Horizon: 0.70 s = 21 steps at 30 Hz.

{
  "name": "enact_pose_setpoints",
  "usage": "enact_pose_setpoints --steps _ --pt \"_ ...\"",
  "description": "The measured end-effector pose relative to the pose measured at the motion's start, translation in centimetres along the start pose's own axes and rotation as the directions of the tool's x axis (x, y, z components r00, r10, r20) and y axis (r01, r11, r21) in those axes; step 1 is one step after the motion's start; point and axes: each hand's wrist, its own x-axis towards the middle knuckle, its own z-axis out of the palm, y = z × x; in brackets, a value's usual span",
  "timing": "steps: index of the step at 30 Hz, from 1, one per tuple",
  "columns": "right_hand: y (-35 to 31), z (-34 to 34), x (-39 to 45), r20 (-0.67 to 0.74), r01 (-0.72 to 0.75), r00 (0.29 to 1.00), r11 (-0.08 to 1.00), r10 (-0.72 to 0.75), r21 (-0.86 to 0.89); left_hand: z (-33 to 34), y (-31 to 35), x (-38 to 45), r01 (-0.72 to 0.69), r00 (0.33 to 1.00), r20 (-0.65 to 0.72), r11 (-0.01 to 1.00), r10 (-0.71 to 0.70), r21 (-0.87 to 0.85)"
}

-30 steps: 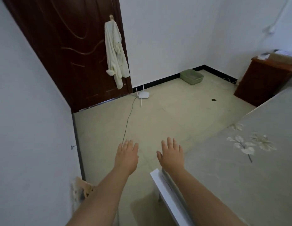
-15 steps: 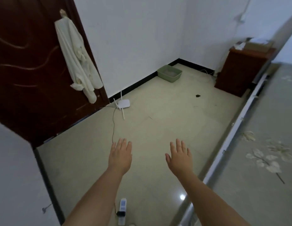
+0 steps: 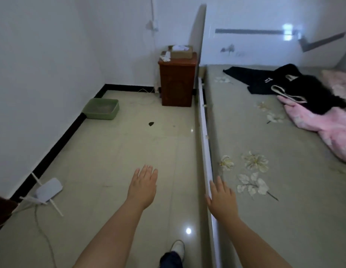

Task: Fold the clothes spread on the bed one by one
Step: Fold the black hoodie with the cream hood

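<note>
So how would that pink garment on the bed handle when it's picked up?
The pink garment lies rumpled in soft folds, so it is probably floppy and will sag from one grip. It looks padded, perhaps bulky yet light. The black clothes overlap it and may drag along.

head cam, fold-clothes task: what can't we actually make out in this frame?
- Pink garment: cut off by the right edge of the head view, full extent unknown.
- Black clothes: dark and motion-blurred, and the heap overlaps itself; how many pieces cannot be told.
- Print on the black fabric: too small to read.
- Box on the nightstand: contents too small to identify.
- Left hand and right hand: open, backs up; palms hidden.
</note>
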Motion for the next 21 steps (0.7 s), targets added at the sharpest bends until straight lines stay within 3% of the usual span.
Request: enact_pose_setpoints --steps 8,15,21 --pt "3.9 -6.8 15.6 -0.077 -0.198 0.976 0.975 0.206 0.098 -6.5 -1.8 20.3 -0.121 0.99 -0.052 0.987 0.127 0.105" --pt "9.1 -10.0 29.4 -0.04 -0.36 0.93 0.927 0.365 0.103 -8.2 1.9 39.4 -0.287 0.955 -0.056 0.956 0.29 0.059" --pt "11.5 -14.0 44.4 -0.024 -0.491 0.863 0.85 0.504 0.19 -11.9 5.5 58.4 -0.453 0.891 -0.078 0.887 0.447 -0.085"
